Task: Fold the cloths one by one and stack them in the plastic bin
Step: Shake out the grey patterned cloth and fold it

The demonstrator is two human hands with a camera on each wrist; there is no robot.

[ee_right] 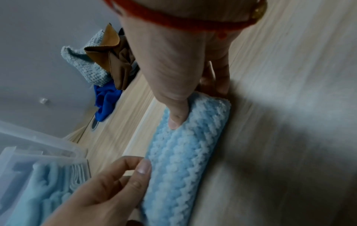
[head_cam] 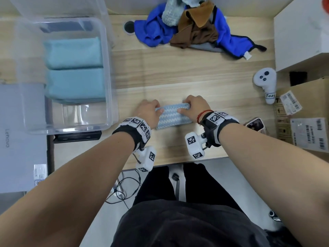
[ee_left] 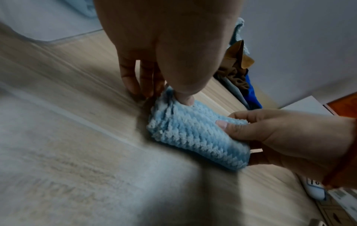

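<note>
A folded light-blue and white zigzag cloth (head_cam: 173, 116) (ee_left: 195, 137) (ee_right: 185, 152) lies on the wooden table near its front edge. My left hand (head_cam: 151, 108) (ee_left: 170, 64) pinches its left end, thumb on top. My right hand (head_cam: 194, 106) (ee_right: 179, 76) grips its right end, thumb pressed on top and fingers curled behind. The clear plastic bin (head_cam: 108, 72) (ee_right: 38, 145) stands on the left and holds folded teal cloths (head_cam: 74, 68). A heap of unfolded cloths (head_cam: 188, 27), blue, brown and pale knit, lies at the back of the table.
A white controller (head_cam: 266, 82) lies at the right, beside cardboard boxes (head_cam: 306, 118) and a white box (head_cam: 300, 36). A phone (head_cam: 255, 124) lies by my right wrist. A grey laptop (head_cam: 19, 136) sits left of the bin. A cable hole (head_cam: 129, 27) is near the heap.
</note>
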